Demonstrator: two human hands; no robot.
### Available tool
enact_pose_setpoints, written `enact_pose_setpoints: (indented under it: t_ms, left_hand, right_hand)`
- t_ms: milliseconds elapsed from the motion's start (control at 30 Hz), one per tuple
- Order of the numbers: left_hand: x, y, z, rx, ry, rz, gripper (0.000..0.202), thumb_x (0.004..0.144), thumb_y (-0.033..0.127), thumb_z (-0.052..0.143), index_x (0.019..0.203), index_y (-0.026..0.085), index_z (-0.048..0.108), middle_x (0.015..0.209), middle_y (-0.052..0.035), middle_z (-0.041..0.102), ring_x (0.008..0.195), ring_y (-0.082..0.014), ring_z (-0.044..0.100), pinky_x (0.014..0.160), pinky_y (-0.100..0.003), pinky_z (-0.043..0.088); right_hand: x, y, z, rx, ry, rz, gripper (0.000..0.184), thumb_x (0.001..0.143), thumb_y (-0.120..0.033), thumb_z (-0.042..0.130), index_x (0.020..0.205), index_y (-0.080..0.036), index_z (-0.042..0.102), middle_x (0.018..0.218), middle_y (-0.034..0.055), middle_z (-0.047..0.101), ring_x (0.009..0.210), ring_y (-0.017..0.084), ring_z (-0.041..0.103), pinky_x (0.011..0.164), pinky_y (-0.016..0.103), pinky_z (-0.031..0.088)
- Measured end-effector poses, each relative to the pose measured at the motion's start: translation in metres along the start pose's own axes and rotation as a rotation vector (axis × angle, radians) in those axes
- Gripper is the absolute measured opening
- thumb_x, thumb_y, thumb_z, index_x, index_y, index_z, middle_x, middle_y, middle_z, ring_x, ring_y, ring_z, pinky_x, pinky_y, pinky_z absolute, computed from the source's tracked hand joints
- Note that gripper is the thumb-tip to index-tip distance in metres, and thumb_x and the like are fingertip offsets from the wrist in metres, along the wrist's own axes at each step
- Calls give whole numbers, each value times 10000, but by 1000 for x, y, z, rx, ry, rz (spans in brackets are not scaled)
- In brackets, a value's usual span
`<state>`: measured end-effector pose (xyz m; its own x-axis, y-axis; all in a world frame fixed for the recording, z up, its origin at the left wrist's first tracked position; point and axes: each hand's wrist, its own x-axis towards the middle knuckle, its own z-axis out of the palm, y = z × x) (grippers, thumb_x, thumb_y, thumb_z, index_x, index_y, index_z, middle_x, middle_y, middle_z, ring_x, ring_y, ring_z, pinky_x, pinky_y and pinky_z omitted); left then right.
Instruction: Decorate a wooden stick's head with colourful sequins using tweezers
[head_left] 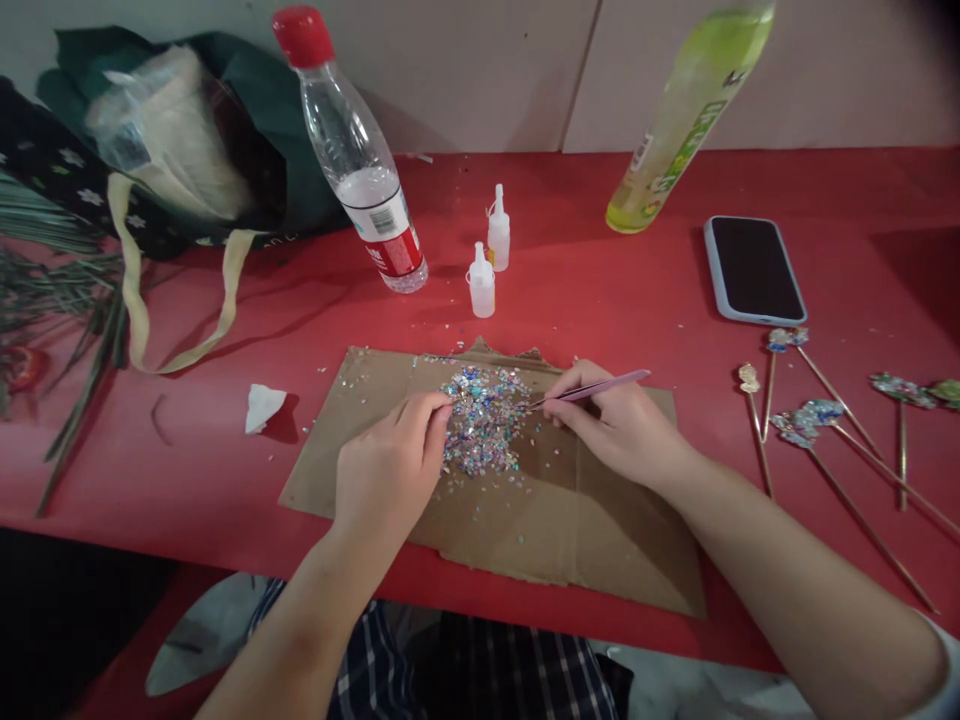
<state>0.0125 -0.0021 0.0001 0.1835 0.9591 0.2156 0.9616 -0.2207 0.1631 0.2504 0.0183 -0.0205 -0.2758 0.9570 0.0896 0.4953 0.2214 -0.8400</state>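
A pile of shiny glitter flakes (484,420) lies on a brown cardboard sheet (585,520) on the red table. My right hand (619,425) pinches pink tweezers (592,388), whose tip points left into the flakes. My left hand (390,465) rests on the cardboard at the pile's left edge, fingers curled with the fingertips pressed together at the flakes; what they pinch is too small to make out.
Two small glue bottles (484,275) stand behind the cardboard. A clear water bottle (360,170), a green drink bottle (686,120) and a phone (754,270) sit further back. Several decorated sticks (817,420) lie at the right. A bag (172,140) and a paper scrap (262,405) are left.
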Motion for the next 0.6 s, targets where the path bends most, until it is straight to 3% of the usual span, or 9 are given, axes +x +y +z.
enact_pose_setpoints:
  t_ms: [367,500,600]
  left_hand:
    - [4,-9,6,0,-90,-57,197,945,325,435,1024,270,607,938,13,726,683,-168,637,558,-281,316]
    - [13,-12,-4,-106,-145,-90,194,944,320,425,1028,273,593,870,18,715,721,-168,635,582,-272,340]
    - [30,-14,-15,-145,-137,-35,189,944,331,420,1007,273,588,817,25,706,678,-155,615,566,-268,335]
  right_hand:
    - [-1,1,1,-80,2,-44,95,876,-303,549,860,-214,577,688,0,605,583,129,544,532,252,381]
    - [2,6,0,17,-11,-18,141,875,-344,557,844,-207,568,690,-1,599,602,130,554,535,255,394]
    - [4,11,-1,78,-44,29,171,870,-372,566,857,-201,564,685,-5,594,615,134,568,549,266,407]
